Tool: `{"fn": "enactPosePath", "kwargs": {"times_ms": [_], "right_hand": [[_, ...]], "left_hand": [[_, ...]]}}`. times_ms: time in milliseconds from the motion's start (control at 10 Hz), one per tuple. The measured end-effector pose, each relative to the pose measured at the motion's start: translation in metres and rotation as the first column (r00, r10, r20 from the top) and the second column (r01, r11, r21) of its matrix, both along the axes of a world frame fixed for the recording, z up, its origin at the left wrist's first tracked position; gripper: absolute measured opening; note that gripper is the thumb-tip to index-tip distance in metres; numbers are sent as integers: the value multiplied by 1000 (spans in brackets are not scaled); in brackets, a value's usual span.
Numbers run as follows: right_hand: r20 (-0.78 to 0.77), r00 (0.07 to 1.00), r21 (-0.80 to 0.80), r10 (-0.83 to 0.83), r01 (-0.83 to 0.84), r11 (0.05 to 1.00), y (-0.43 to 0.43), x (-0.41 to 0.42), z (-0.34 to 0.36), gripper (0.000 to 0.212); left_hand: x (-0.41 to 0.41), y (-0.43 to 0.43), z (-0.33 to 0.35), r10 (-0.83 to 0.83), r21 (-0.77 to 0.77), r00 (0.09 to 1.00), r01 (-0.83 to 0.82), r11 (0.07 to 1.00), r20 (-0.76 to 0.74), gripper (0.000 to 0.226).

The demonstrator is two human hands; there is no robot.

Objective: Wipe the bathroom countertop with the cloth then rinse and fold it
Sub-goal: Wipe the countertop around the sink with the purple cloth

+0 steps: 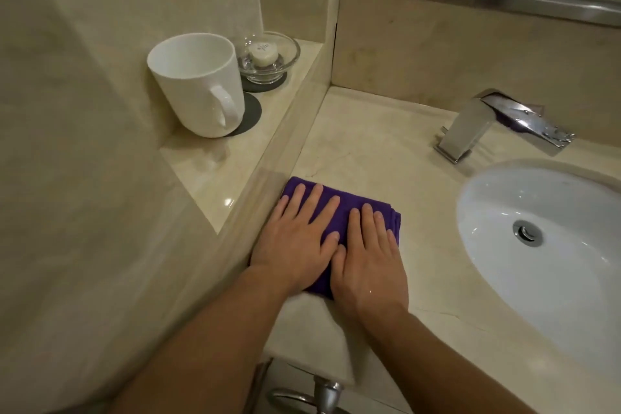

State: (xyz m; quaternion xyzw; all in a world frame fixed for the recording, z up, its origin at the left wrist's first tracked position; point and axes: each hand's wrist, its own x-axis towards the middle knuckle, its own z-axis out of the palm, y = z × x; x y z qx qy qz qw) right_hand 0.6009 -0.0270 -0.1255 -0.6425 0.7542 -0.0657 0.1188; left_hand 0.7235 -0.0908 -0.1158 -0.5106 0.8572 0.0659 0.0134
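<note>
With left hand (pixel 295 245) and right hand (pixel 369 262) flat, fingers straight, on folded cloth (pixel 341 222) at nine o'clock of sink (pixel 504 195), could skew folds by pressing unevenly.

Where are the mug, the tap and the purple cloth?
mug (pixel 195 87), head view, on its white side.
tap (pixel 467 128), head view, on its chrome upright.
purple cloth (pixel 338 219), head view, on its bare middle.

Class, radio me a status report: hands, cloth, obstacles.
Left hand, right hand flat on cloth. Cloth folded on countertop, against ledge. Mug sits up on ledge, out of the way.
</note>
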Motion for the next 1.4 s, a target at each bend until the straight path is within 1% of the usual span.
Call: {"fn": "enactPosePath", "kwargs": {"times_ms": [100,400,600,900,1100,1300,1400], "right_hand": [[5,1000,2,-2,2,1000,-22,-8,-1,61],[17,1000,-42,17,-16,999,-70,-31,0,61],[-7,1000,-29,16,-16,999,-66,-29,0,60],[-48,999,-11,14,-15,1000,-28,-11,-3,61],[-4,1000,-10,27,-27,1000,14,6,-1,61],[15,999,5,42,-42,999,58,26,1,67],[0,999,6,51,-51,999,73,32,-2,73]], "left_hand": [[-7,-20,-1,14,-10,1000,-14,1000,-1,62],[-31,-66,-4,38,-29,999,-38,999,16,61],[-31,-64,-3,40,-11,999,-40,999,15,60],[-14,-26,-4,49,-2,999,-49,999,20,60],[4,17,-4,53,2,998,-53,999,35,60],[26,61,0,46,42,998,-48,998,50,61],[33,77,-1,46,43,997,-49,998,65,61]]}}
